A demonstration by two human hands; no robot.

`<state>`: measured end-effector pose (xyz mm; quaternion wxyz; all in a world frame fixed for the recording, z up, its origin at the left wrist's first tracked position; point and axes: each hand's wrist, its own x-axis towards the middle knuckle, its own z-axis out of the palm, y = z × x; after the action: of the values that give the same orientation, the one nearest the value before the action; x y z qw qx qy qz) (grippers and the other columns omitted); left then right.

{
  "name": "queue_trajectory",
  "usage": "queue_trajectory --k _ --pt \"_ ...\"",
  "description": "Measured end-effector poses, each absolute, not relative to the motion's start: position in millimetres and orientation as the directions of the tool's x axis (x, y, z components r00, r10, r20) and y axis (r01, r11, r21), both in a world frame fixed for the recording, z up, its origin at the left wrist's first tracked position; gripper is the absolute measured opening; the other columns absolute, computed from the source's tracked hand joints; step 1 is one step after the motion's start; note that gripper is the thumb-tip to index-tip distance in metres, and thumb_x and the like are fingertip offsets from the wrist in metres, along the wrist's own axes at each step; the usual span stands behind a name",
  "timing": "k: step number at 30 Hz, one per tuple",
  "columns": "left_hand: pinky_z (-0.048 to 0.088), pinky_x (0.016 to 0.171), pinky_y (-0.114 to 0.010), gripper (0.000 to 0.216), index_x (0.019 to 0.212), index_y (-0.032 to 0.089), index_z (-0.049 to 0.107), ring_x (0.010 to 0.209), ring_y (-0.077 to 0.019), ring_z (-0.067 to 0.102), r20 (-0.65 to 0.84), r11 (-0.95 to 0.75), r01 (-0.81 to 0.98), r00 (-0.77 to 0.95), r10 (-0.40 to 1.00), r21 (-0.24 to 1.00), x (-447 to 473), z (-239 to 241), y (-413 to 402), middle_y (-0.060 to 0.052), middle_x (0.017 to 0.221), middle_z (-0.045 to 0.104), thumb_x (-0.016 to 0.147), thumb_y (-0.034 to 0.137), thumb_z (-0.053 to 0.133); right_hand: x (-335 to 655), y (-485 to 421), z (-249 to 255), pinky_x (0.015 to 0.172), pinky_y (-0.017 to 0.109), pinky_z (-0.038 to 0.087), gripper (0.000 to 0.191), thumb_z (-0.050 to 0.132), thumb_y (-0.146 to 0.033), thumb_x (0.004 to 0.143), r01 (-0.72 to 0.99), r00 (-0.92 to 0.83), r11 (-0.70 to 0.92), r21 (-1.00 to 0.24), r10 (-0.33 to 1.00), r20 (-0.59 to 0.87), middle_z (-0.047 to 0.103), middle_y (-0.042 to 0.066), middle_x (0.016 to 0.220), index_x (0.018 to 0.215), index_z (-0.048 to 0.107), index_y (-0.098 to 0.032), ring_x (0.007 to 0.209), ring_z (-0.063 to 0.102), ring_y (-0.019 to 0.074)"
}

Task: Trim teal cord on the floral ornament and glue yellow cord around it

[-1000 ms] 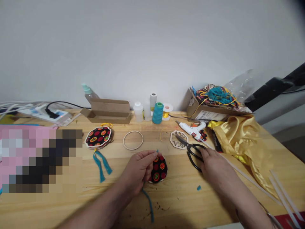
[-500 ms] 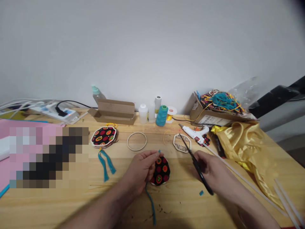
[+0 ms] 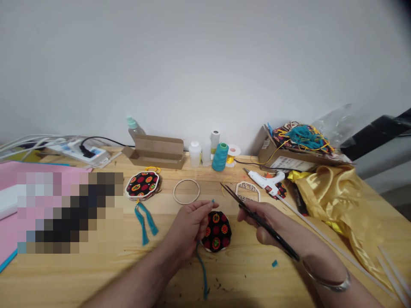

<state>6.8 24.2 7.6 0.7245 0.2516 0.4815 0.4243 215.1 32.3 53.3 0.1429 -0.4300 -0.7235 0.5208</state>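
My left hand (image 3: 188, 229) pinches a teal cord (image 3: 202, 273) at the top edge of a round black patterned fabric piece (image 3: 216, 231) lying on the wooden table (image 3: 96, 273). The cord's tip shows above my fingers and its long end trails down toward me. My right hand (image 3: 266, 222) grips black scissors (image 3: 253, 216), blades closed and pointing up-left toward the cord tip, handles down-right by my wrist.
Behind lie a wooden ring (image 3: 186, 191), a carved wooden frame (image 3: 247, 191), a finished patterned piece with teal tassel (image 3: 143, 185), a white glue gun (image 3: 265, 179), thread spools (image 3: 220, 157), two cardboard boxes, yellow satin cloth (image 3: 334, 201) and glue sticks at right.
My right hand lifted the scissors off the table and swung them left, blades now close to the cord tip. My left hand kept its pinch on the cord.
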Motion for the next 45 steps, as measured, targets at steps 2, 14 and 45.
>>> queue_trajectory --k 2,14,45 --pt "0.009 0.034 -0.016 0.025 0.082 0.012 0.063 0.036 -0.0024 0.012 -0.477 0.503 -0.369 0.166 0.863 0.782 7.4 8.3 24.1 0.013 0.039 0.023 0.071 0.034 0.064 218.8 31.2 59.7 0.053 0.02 0.036 0.017 0.053 -0.019 0.072 0.554 -0.576 0.119 -0.824 0.769 -0.276 0.051 0.0 0.072 0.088 0.057 -0.016 0.062 0.043 0.0115" --pt "0.009 0.034 -0.017 0.023 0.078 0.013 0.063 0.036 -0.0023 0.014 -0.446 0.47 -0.347 0.15 0.882 0.812 8.8 8.6 20.3 0.012 0.04 0.027 0.07 0.035 0.064 213.2 35.0 55.8 0.053 0.02 0.035 0.031 0.049 -0.043 0.08 0.679 -0.624 0.206 -0.704 0.667 -0.407 0.043 -0.003 0.061 0.069 0.051 -0.014 0.058 0.037 0.0093" --pt "0.024 0.038 -0.015 0.022 0.07 0.012 0.066 0.036 -0.0034 0.034 -0.446 0.488 -0.326 0.197 0.873 0.81 17.4 20.3 17.2 0.006 0.042 0.047 0.066 0.034 0.068 204.2 39.2 50.2 0.048 0.021 0.024 0.047 0.042 -0.058 0.08 0.602 -0.647 0.108 -0.791 0.647 -0.404 0.031 -0.004 0.06 0.062 0.044 -0.014 0.056 0.027 0.0081"
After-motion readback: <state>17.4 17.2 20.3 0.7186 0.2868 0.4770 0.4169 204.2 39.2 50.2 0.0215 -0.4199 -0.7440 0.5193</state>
